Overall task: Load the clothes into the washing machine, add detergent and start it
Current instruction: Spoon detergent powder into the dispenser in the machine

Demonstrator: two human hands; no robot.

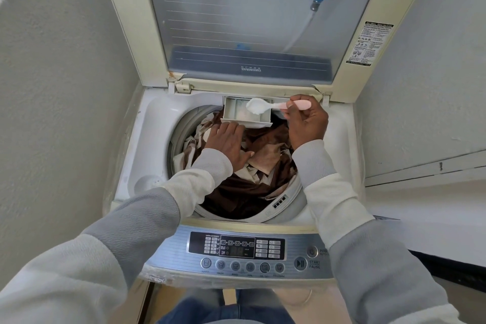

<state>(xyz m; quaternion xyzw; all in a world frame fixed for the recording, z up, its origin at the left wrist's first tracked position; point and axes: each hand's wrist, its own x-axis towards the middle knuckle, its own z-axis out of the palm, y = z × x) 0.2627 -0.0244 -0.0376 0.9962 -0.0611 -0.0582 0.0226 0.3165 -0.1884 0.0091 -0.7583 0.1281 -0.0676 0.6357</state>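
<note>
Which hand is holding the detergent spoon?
The right hand, pinching the pink spoon by its handle over the open detergent drawer. The left hand holds nothing: flat, fingers straight, at the drawer's front edge.

the scene is lit evenly by soft, bright light, and only faint shadows are cast. pale reflections are seen in the glass of the raised lid (pixel 249 21). the clothes (pixel 236 192) are rendered darkest. straight edges are bent by the wide lens, and the sleeves (pixel 65 271) near the corners are stretched and softened.
</note>
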